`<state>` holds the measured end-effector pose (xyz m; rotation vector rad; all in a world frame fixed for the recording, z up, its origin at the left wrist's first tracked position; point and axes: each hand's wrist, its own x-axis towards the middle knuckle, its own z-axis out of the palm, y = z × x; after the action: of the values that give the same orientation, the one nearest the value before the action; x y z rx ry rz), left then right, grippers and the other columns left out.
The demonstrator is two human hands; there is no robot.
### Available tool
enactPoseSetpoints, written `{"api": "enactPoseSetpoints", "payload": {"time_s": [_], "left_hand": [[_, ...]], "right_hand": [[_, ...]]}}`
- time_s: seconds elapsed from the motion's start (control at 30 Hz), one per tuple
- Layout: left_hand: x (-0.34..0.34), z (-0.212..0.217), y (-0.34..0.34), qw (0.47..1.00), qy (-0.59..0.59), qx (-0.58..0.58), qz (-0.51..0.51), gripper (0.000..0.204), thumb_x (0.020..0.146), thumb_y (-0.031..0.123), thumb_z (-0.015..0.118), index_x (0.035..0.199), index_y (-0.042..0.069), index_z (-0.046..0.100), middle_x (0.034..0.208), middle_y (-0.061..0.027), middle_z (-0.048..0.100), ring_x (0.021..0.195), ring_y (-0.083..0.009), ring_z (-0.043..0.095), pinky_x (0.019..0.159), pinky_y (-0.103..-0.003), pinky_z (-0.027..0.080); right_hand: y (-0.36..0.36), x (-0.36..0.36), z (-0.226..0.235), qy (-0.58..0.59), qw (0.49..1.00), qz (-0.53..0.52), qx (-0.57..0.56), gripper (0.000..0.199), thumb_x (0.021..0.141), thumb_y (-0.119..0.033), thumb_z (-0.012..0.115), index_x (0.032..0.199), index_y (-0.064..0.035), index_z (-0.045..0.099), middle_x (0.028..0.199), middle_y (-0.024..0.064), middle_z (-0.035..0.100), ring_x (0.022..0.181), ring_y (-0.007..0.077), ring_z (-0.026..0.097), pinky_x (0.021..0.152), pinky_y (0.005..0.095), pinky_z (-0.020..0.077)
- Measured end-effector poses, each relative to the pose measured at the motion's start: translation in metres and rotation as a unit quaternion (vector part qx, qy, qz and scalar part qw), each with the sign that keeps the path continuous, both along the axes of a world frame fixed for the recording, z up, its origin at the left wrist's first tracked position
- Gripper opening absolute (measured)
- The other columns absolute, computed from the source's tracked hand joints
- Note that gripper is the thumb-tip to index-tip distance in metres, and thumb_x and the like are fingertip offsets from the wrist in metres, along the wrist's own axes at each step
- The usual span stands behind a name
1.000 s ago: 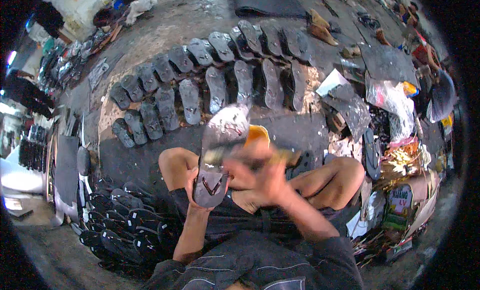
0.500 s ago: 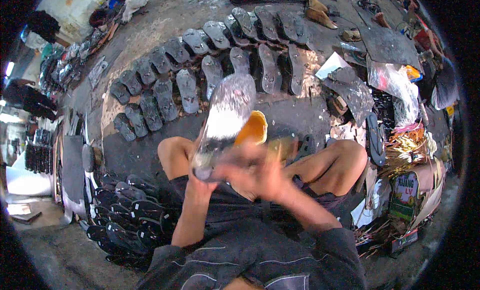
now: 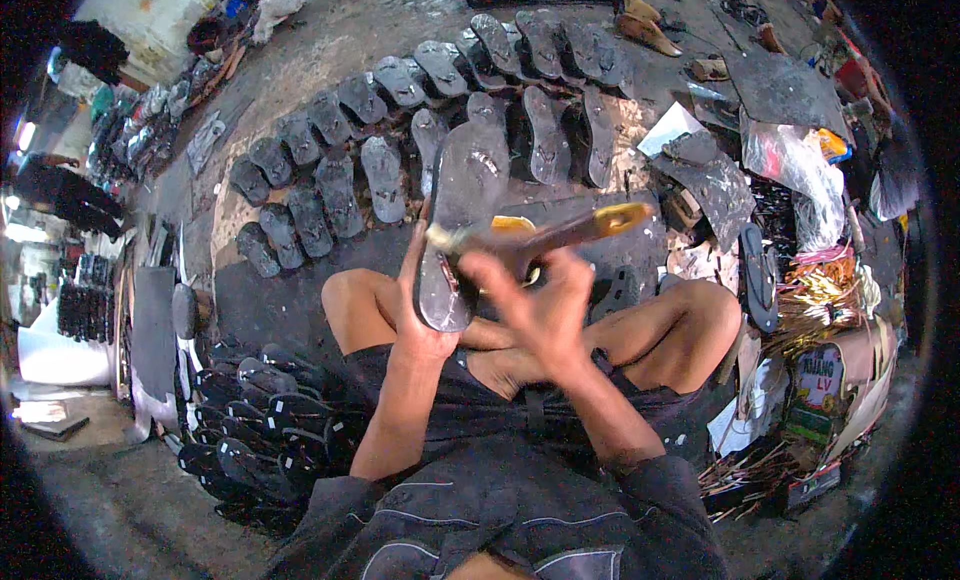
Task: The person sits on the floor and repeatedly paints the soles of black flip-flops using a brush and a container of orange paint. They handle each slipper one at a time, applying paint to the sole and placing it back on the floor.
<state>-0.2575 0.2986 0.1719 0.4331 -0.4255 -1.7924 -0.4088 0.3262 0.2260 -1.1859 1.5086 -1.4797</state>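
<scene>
My left hand [image 3: 428,342] grips a dark grey flip-flop sole [image 3: 466,170] from below at its near end, thumb along its left edge. The sole points away from me, its broad face turned up. In my right hand [image 3: 548,315], somewhat smeared by motion, is a brush [image 3: 572,232] with a dark handle and a yellow end. Its pale bristle tip lies over the sole's near half; whether it touches cannot be made out. Behind the brush, a yellow container [image 3: 512,223] shows only in part.
Two curved rows of grey soles [image 3: 382,180] lie on the floor ahead. Finished-looking black flip-flops [image 3: 262,450] are heaped at my left. On my right are a single flip-flop [image 3: 758,280], clear plastic bags [image 3: 800,185], a cardboard box [image 3: 822,395] and bundled strips [image 3: 815,290].
The sole has turned, so its bright glare is gone and its face looks dark. My right hand has moved up slightly, and the brush now lies across the sole.
</scene>
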Motion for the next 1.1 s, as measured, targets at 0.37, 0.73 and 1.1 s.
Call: {"api": "enactPoseSetpoints", "payload": {"time_s": [0.37,0.73,1.1], "left_hand": [[-0.003,0.007,-0.007,0.991,-0.055,-0.119,-0.038,0.053,0.111,0.037,0.043,0.157,0.010,0.042,0.138,-0.0111,0.064,0.119,-0.0220,0.067,0.101,-0.039,0.057],[0.001,0.062,-0.193,0.944,-0.269,-0.108,0.155,0.048,0.106,0.038,0.056,0.141,0.005,0.061,0.132,-0.0080,0.065,0.114,-0.0182,0.065,0.098,-0.037,0.052],[0.040,-0.168,-0.546,0.952,-0.152,0.222,0.147,0.029,0.098,0.013,0.059,0.126,0.010,0.063,0.119,-0.0134,0.069,0.103,-0.0334,0.069,0.089,-0.058,0.056]], "right_hand": [[-0.003,-0.016,-0.005,0.190,0.966,0.023,-0.175,0.022,0.083,-0.025,0.087,0.089,-0.0058,0.078,0.073,0.0092,0.071,0.061,0.0212,0.068,0.060,0.0361,0.0556],[-0.015,-0.061,-0.026,0.009,1.000,-0.021,-0.002,0.024,0.088,-0.016,0.083,0.102,-0.0031,0.069,0.092,0.0052,0.073,0.080,0.0146,0.066,0.073,0.0312,0.0536],[-0.071,-0.097,-0.085,-0.051,0.988,-0.125,0.074,0.030,0.099,-0.023,0.072,0.110,0.0044,0.067,0.104,0.0075,0.070,0.092,0.0164,0.062,0.086,0.0317,0.0504]]}}
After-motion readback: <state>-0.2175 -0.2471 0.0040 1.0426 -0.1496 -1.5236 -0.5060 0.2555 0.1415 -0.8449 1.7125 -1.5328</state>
